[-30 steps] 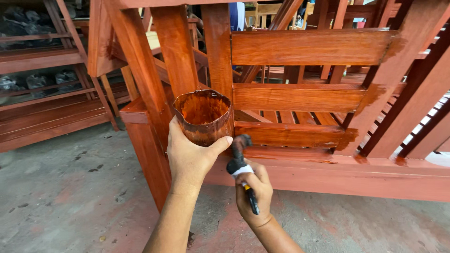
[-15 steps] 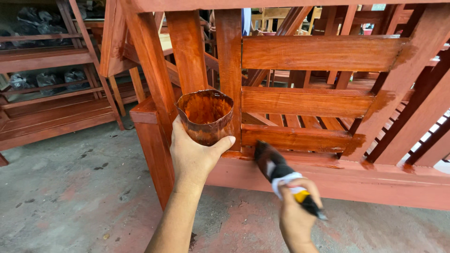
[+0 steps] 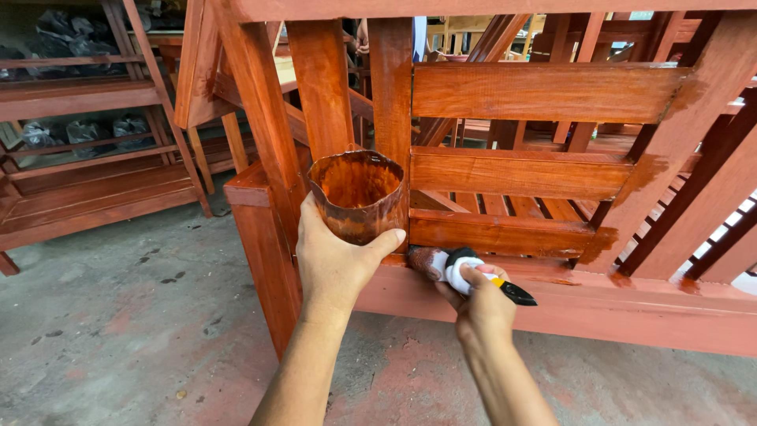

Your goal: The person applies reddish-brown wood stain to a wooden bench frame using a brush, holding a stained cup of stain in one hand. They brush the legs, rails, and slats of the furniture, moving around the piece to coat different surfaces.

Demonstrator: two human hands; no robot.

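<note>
My left hand (image 3: 335, 260) grips a stain-smeared cup (image 3: 356, 193) of reddish-brown wood stain, held upright in front of the wooden frame (image 3: 544, 91). My right hand (image 3: 481, 304) holds a paintbrush (image 3: 461, 270) with a white-wrapped ferrule and a black handle. The bristles point left and press against the low rail (image 3: 552, 304) of the frame, just below the cup. The horizontal slats (image 3: 516, 173) and upright posts (image 3: 323, 87) are stained red-brown and look wet in places.
Stained wooden shelving (image 3: 79, 158) stands at the left with dark bags on its shelves. More wooden frames lean behind. The concrete floor (image 3: 118, 315) is marked with reddish stain patches. Diagonal struts (image 3: 710, 213) cross at the right.
My right hand has swung the brush from pointing up and to the left down to the low rail, with the bristles now against the wood. The cup has stayed nearly still.
</note>
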